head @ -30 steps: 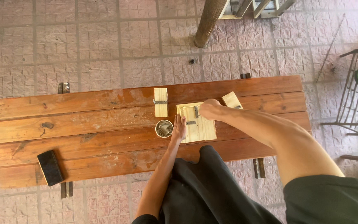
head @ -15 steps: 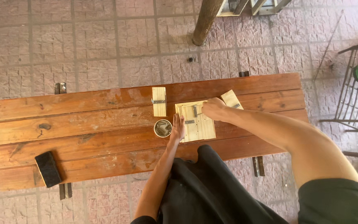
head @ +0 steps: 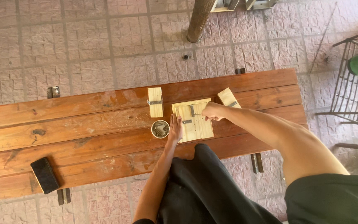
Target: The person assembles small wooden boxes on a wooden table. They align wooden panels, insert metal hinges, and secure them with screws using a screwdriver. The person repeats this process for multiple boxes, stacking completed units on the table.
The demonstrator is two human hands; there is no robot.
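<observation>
My left hand (head: pixel 175 129) lies flat on the pale square wooden panel (head: pixel 193 120); my right hand's (head: pixel 213 111) fingers pinch something unseen. A small round tin of screws (head: pixel 160 129) sits beside; a black rectangular block (head: pixel 44 175) lies far along the red-brown plank desk (head: pixel 83 137).

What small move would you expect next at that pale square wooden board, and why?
Probably pressing down where the right hand pinches near the small metal bracket on the pale square wooden board; the left hand already steadies its edge beside the round tin cup.
</observation>
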